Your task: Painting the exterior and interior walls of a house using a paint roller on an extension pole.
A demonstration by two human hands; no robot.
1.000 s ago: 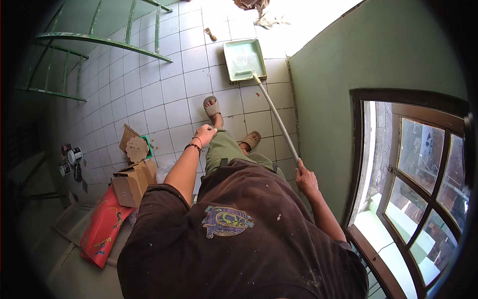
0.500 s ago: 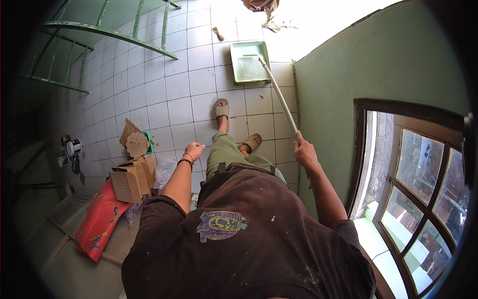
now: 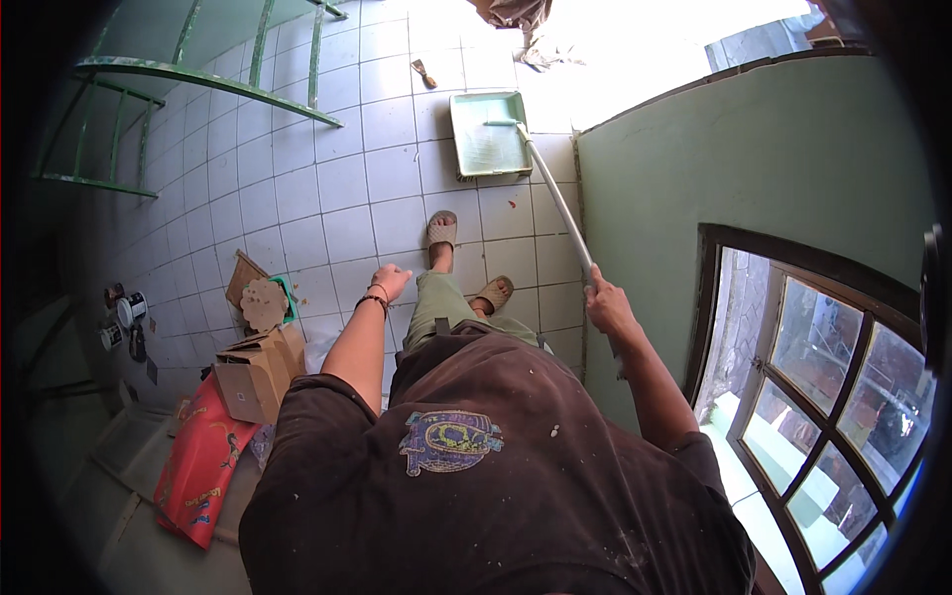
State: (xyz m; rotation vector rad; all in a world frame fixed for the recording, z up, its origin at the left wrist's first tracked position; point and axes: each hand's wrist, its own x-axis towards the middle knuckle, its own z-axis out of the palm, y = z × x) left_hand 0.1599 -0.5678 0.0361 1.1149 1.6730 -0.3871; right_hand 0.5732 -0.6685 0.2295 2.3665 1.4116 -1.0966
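Observation:
My right hand (image 3: 611, 305) is closed around the pale pole of a paint roller (image 3: 560, 196). The pole slants away from me to the roller head, which rests in a paint tray (image 3: 528, 164) on the floor. Light green paint coats the inside of the tray. A short dark end of the pole shows below my right hand. My left hand (image 3: 395, 282), with a dark bracelet at the wrist, hangs in front of me with its fingers curled and nothing visible in them. My sandalled feet stand on the tiles between me and the tray.
A brush-like tool (image 3: 424, 74) lies beyond the tray. Green metal rails (image 3: 208, 79) stand at far left. A cardboard box (image 3: 260, 372), a red bag (image 3: 203, 461) and small paint pots (image 3: 130, 308) sit at left. A green wall (image 3: 674, 149) and an open window (image 3: 823, 387) border the right.
My view has shifted a little, bringing more of the window and the doorway side into sight. The roller head sits slightly nearer to me within the tray. Both hands keep their hold.

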